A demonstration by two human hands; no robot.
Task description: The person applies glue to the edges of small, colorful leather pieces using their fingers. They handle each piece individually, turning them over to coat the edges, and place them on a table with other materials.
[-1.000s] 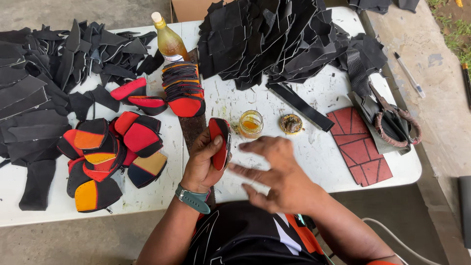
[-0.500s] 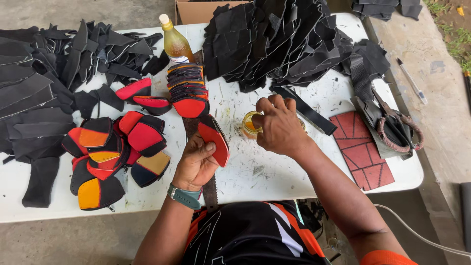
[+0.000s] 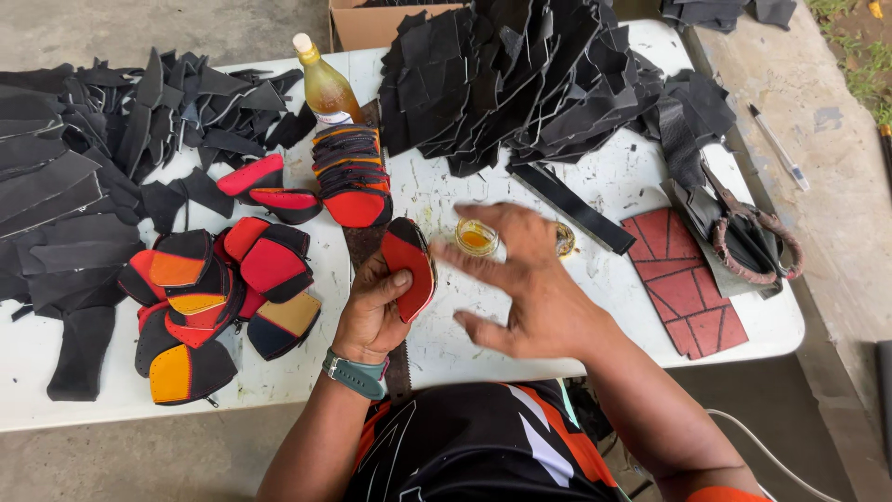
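- Red leather piece (image 3: 409, 268), black-edged and rounded: held upright in the left hand (image 3: 373, 311), thumb on its red face, the other fingers curled behind it; it sits above the near edge of the tabletop (image 3: 520, 186).
- Left hand: fingers closed narrowly around the red leather piece; a grey-green watch (image 3: 357, 374) on the wrist just behind them.
- Right hand (image 3: 530, 284): fingers spread wide and holding nothing, hovering just right of the red leather piece, fingertips close to it but not clearly touching.
- Small cup of amber liquid (image 3: 477, 237): on the tabletop just beyond the right fingers, partly hidden by them.
- Second small round container (image 3: 564, 239): just right of the right hand, mostly hidden.
- Dark strip (image 3: 367, 244): lies on the tabletop under and beyond the left fingers.
- Stack of red-and-black pieces (image 3: 351, 177): further beyond the left fingers, with a bottle of amber liquid (image 3: 327, 88) behind it.
- Cluster of red, orange and yellow pieces (image 3: 214, 297): left of the left fingers.
- Black leather offcuts (image 3: 84, 177): far left, heaped.
- Heap of black cut pieces (image 3: 530, 74): well beyond the right fingers.
- Long black strip (image 3: 571, 206): right of the right fingers.
- Red patterned sheet (image 3: 688, 279): further right.
- Shears (image 3: 753, 237): beyond the sheet, near the right edge.
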